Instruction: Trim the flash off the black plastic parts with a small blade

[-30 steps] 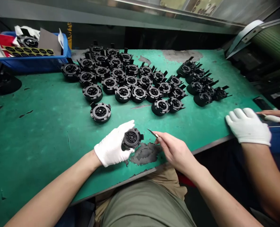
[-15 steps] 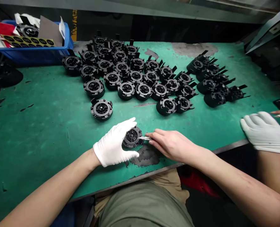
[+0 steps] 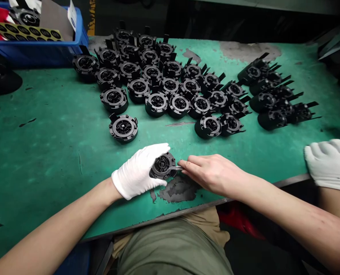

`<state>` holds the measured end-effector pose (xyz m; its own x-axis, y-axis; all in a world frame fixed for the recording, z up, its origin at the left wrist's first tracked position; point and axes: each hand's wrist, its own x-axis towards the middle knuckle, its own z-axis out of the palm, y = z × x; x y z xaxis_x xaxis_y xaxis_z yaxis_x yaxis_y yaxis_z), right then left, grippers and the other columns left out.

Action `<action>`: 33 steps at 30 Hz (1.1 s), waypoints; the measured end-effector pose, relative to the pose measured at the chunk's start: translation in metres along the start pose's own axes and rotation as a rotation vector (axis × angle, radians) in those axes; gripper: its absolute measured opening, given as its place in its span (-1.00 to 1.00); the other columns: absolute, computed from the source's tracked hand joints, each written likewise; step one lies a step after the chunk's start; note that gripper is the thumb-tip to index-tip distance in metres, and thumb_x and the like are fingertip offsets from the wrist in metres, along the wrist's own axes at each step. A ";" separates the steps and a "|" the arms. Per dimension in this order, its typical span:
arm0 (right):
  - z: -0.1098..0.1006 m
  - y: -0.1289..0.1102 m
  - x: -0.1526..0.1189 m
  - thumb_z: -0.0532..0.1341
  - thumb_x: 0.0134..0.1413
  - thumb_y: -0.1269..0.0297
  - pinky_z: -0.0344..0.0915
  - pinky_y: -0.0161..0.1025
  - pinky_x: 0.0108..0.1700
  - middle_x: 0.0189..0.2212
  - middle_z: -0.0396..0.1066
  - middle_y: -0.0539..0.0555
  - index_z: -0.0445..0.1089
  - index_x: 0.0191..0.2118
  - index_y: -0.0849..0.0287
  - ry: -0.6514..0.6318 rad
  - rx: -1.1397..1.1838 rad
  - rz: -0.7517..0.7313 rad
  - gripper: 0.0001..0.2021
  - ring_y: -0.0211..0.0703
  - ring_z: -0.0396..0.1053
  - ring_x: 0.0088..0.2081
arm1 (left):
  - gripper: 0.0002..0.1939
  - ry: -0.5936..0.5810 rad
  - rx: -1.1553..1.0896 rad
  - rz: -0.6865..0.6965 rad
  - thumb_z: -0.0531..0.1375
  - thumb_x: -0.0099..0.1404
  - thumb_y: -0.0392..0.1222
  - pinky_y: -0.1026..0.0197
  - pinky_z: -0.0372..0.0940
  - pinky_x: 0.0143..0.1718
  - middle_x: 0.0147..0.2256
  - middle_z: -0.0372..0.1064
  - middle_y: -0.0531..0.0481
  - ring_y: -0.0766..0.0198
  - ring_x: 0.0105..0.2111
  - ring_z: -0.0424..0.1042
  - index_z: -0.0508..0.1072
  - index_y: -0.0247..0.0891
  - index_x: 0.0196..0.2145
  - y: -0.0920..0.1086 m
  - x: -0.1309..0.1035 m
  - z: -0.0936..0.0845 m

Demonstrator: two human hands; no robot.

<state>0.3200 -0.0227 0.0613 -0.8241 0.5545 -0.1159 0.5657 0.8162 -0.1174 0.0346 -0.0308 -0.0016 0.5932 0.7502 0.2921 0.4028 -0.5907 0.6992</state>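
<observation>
My left hand (image 3: 138,172), in a white glove, is curved around the left side of a round black plastic housing (image 3: 161,165) near the table's front edge. Its thumb is at the near side, its fingers over the far side. My right hand (image 3: 208,172), bare, pinches a slim silver pointed tool (image 3: 178,168). The tip reaches the right part of the housing's face; whether it touches is too small to tell. Beyond my left hand stands a single black housing (image 3: 123,128) with its ribbed face up.
Several similar black housings (image 3: 156,102) crowd the green table (image 3: 57,126), with another group (image 3: 273,118) at the right. A blue bin (image 3: 43,51) with sheets and parts stands at the back left. A co-worker's gloved hand (image 3: 332,164) rests at the right edge.
The view has shifted slightly, so the housings at the back appear a little higher and larger. Both hands keep the same hold, the tool tip still at the housing's right side.
</observation>
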 end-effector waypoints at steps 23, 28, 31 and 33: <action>-0.006 0.024 0.011 0.02 0.52 0.42 -0.01 -0.13 -0.45 -0.36 0.37 0.04 0.41 0.10 0.36 0.038 -0.078 -0.263 -0.74 -0.19 0.29 -0.38 | -0.17 -0.015 0.005 0.039 0.43 0.30 -0.07 -0.19 0.39 0.31 0.22 0.37 -0.35 -0.14 0.24 0.44 0.15 -0.23 0.37 0.002 0.007 -0.005; -0.008 0.039 0.022 -0.05 0.57 0.39 -0.06 -0.13 -0.46 -0.38 0.35 0.03 0.43 0.06 0.31 0.027 -0.049 -0.347 -0.69 -0.21 0.24 -0.42 | -0.14 -0.022 -0.009 0.033 0.46 0.27 -0.08 -0.21 0.38 0.31 0.22 0.37 -0.36 -0.16 0.25 0.42 0.14 -0.23 0.37 0.000 0.007 -0.006; -0.009 0.042 0.025 -0.03 0.57 0.37 -0.05 -0.14 -0.45 -0.38 0.33 0.02 0.43 0.06 0.30 0.023 -0.045 -0.373 -0.71 -0.21 0.24 -0.42 | -0.13 -0.024 -0.007 0.033 0.47 0.26 -0.07 -0.22 0.37 0.31 0.22 0.36 -0.36 -0.16 0.24 0.43 0.14 -0.23 0.36 0.000 0.007 -0.006; -0.009 0.036 0.022 -0.03 0.56 0.39 -0.04 -0.14 -0.45 -0.37 0.34 0.03 0.42 0.07 0.32 0.024 -0.056 -0.355 -0.72 -0.19 0.26 -0.40 | -0.15 -0.021 -0.010 0.032 0.46 0.27 -0.08 -0.22 0.38 0.30 0.22 0.37 -0.35 -0.15 0.24 0.43 0.14 -0.22 0.36 0.001 0.007 -0.006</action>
<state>0.3217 0.0208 0.0638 -0.9697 0.2381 -0.0546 0.2423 0.9658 -0.0922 0.0352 -0.0239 0.0048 0.6204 0.7242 0.3010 0.3763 -0.6116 0.6959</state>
